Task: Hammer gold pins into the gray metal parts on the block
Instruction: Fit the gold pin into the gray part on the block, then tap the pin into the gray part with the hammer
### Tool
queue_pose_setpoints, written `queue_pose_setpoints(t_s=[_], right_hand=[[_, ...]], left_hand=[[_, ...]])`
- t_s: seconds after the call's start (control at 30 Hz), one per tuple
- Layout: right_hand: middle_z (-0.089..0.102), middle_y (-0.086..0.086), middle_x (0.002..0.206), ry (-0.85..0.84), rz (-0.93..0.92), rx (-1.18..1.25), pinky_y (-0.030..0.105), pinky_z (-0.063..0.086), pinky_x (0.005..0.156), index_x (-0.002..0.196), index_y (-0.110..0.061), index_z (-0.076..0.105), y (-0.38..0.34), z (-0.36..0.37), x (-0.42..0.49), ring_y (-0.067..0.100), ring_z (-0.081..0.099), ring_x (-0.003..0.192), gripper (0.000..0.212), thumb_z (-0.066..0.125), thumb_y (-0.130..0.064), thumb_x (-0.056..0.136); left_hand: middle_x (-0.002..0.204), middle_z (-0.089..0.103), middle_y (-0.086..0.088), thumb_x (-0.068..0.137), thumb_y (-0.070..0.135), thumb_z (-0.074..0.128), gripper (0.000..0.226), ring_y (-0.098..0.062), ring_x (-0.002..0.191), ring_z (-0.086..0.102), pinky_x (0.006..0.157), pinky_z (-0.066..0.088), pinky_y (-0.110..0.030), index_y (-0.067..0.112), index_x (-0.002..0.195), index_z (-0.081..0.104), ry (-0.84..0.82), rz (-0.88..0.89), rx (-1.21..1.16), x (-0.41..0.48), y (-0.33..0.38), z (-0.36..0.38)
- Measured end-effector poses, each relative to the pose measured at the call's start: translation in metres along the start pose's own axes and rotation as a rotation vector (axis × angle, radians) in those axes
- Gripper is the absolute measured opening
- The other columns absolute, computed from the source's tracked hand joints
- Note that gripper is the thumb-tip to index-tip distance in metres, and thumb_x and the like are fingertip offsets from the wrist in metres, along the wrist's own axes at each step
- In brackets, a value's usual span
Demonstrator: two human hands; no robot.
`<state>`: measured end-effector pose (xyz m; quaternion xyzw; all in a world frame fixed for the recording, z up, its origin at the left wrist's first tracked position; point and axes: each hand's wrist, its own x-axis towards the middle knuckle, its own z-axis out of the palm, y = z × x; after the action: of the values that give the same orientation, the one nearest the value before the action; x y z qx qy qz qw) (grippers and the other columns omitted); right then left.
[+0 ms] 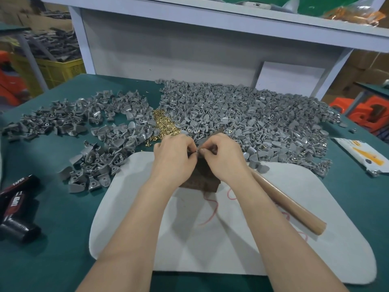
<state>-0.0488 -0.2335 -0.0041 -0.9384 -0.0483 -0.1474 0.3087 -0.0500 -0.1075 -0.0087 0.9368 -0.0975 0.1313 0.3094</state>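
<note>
My left hand (173, 153) and my right hand (223, 153) meet fingertip to fingertip over the dark brown block (203, 178), which stands on a white felt pad (231, 239). Together they pinch a small gray metal part (197, 151) above the block; whether a pin is in it is hidden by the fingers. A heap of gold pins (165, 127) lies just beyond my left hand. The hammer's wooden handle (288, 204) lies on the pad, running out from under my right wrist; its head is hidden.
Gray metal parts lie in a large heap (252, 121) at the back right and a looser heap (84, 127) at the left on the green table. Black tape rolls (17, 209) sit at the left edge, a yellow-and-white packet (366, 159) at the right. A white shelf unit (189, 45) stands behind.
</note>
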Motion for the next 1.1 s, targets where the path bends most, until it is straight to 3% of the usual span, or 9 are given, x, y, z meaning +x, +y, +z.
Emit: queue_pose_setpoints(t_s=[0.2,0.33,0.43,0.5,0.6,0.77,0.9,1.0,1.1], right_hand=[[0.045,-0.013,0.078,-0.011,0.016,0.018,0.018,0.029,0.068,0.07,-0.025,0.059,0.001,0.002,0.002,0.009,0.045,0.079,0.02,0.063,-0.014,0.086],[0.062,-0.007,0.087,-0.087,-0.019,0.011,0.023,0.041,0.08,0.087,-0.019,0.073,0.004,-0.01,0.003,0.012,0.057,0.088,0.014,0.06,-0.015,0.089],[0.067,-0.009,0.083,0.04,0.103,0.147,0.018,0.049,0.08,0.098,-0.014,0.072,0.023,-0.031,0.0,0.0,0.063,0.079,0.015,0.058,-0.013,0.091],[0.067,-0.005,0.082,0.031,0.22,0.01,0.02,0.049,0.074,0.097,-0.012,0.069,0.038,-0.039,-0.004,0.004,0.061,0.074,0.017,0.058,-0.023,0.092],[0.066,0.003,0.08,-0.158,0.306,-0.339,0.027,0.043,0.063,0.089,-0.016,0.067,0.046,-0.035,-0.007,0.021,0.06,0.075,0.025,0.058,-0.039,0.09],[0.058,0.007,0.072,-0.229,0.271,-0.384,0.03,0.042,0.058,0.087,-0.009,0.059,0.037,-0.036,0.0,0.028,0.057,0.071,0.026,0.045,-0.03,0.095],[0.063,0.009,0.088,-0.182,0.232,-0.292,0.034,0.047,0.063,0.101,-0.008,0.049,0.036,-0.049,-0.005,0.027,0.063,0.08,0.019,0.045,-0.026,0.096],[0.065,0.007,0.085,-0.104,0.206,-0.189,0.032,0.045,0.058,0.103,-0.012,0.051,0.032,-0.061,-0.013,0.025,0.063,0.074,0.017,0.047,-0.027,0.095],[0.067,0.004,0.096,0.051,0.086,-0.109,0.033,0.048,0.071,0.123,-0.026,0.054,0.026,-0.063,-0.027,0.025,0.061,0.081,0.03,0.051,-0.021,0.093]], left_hand=[[0.099,0.061,0.006,0.087,0.023,0.06,0.013,-0.024,0.105,0.048,0.091,0.035,-0.037,0.029,0.079,0.053,0.006,0.003,0.0,0.001,-0.001,0.001],[0.092,0.057,0.011,0.088,0.026,0.061,0.013,-0.023,0.105,0.047,0.089,0.032,-0.037,0.029,0.077,0.054,0.006,-0.009,-0.017,0.001,-0.003,0.001],[0.089,0.054,0.013,0.087,0.026,0.062,0.014,-0.022,0.105,0.047,0.087,0.029,-0.036,0.03,0.076,0.054,0.002,-0.02,-0.025,0.002,-0.004,0.003],[0.09,0.055,0.013,0.087,0.026,0.061,0.014,-0.021,0.105,0.046,0.088,0.029,-0.036,0.029,0.076,0.055,0.0,-0.03,-0.034,0.002,-0.003,0.004],[0.091,0.057,0.012,0.086,0.027,0.061,0.011,-0.02,0.104,0.047,0.087,0.028,-0.036,0.029,0.076,0.056,0.01,-0.043,-0.026,0.002,-0.002,0.004],[0.097,0.062,0.011,0.084,0.033,0.064,0.007,-0.021,0.105,0.05,0.086,0.028,-0.036,0.032,0.079,0.059,0.005,-0.071,-0.01,0.003,-0.002,0.002],[0.102,0.062,0.01,0.082,0.036,0.066,0.006,-0.02,0.108,0.049,0.089,0.029,-0.037,0.032,0.085,0.061,0.001,-0.073,-0.02,0.002,-0.004,0.003],[0.099,0.061,0.01,0.085,0.034,0.064,0.007,-0.021,0.107,0.047,0.086,0.027,-0.036,0.032,0.08,0.06,-0.006,-0.056,-0.011,0.002,-0.002,0.004],[0.101,0.06,0.01,0.088,0.031,0.062,0.011,-0.022,0.106,0.046,0.089,0.026,-0.037,0.031,0.078,0.058,0.013,-0.065,0.007,0.002,-0.002,0.003]])
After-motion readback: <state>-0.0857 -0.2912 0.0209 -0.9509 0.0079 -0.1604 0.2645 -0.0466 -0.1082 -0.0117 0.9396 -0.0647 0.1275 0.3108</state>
